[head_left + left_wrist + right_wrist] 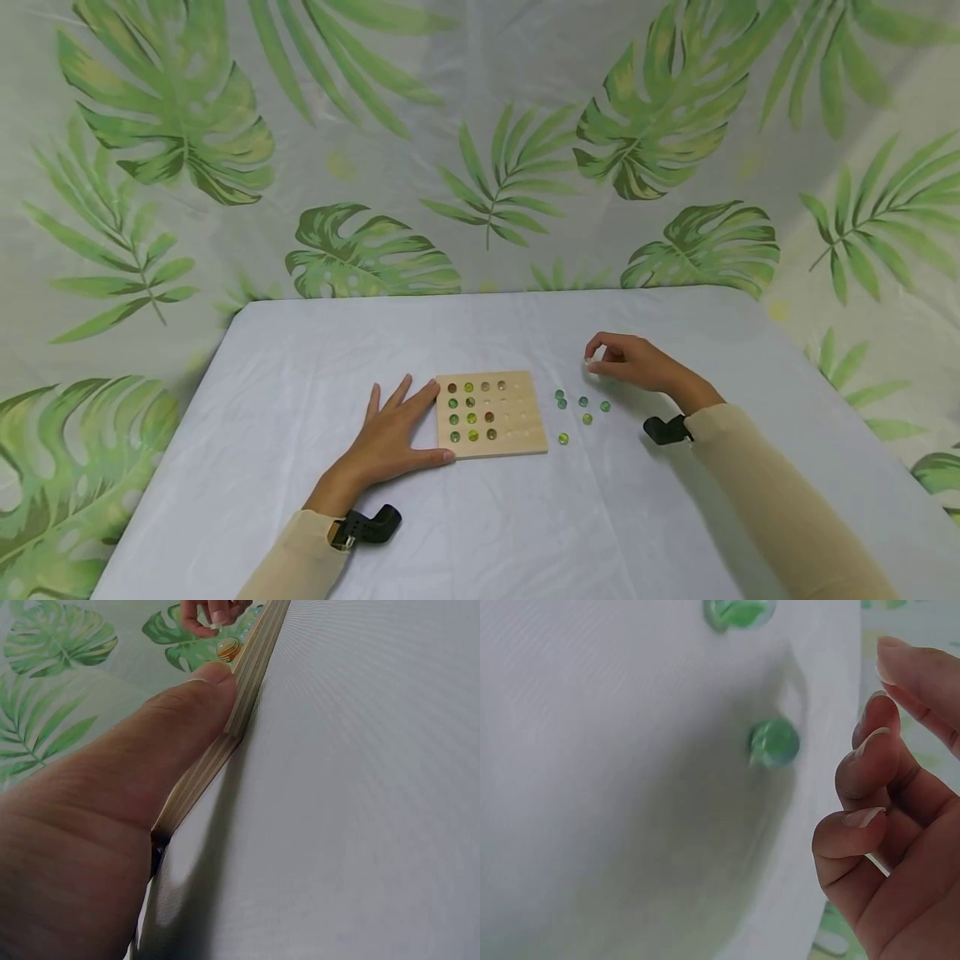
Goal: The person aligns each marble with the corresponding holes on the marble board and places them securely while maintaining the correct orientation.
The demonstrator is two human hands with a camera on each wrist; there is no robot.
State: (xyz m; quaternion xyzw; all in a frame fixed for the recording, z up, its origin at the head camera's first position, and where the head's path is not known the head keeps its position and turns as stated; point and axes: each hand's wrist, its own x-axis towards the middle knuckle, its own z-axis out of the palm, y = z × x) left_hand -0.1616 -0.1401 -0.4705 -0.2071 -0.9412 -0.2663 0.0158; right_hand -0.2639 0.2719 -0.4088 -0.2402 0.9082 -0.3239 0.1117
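My left hand point(386, 442) rests flat with spread fingers along the left side of a pale wooden board point(517, 408). Its thumb point(195, 705) touches the near left corner, and the index fingertip is at the far left corner. Green, yellow and brown marbles sit in the board's left hollows, such as one brown marble point(489, 417). Above the cloth, behind several loose marbles, hovers my right hand point(630, 362), fingers loosely bent. In the right wrist view its thumb and fingertips lie close together; no marble shows between them. A green marble point(775, 742) lies below that hand.
Loose green marbles lie right of the board, among them a bluish one point(583, 402) and a yellow-green marble point(563, 438) nearer the front. A white cloth point(337, 333) covers the table. Behind it hangs a leaf-patterned curtain point(517, 267).
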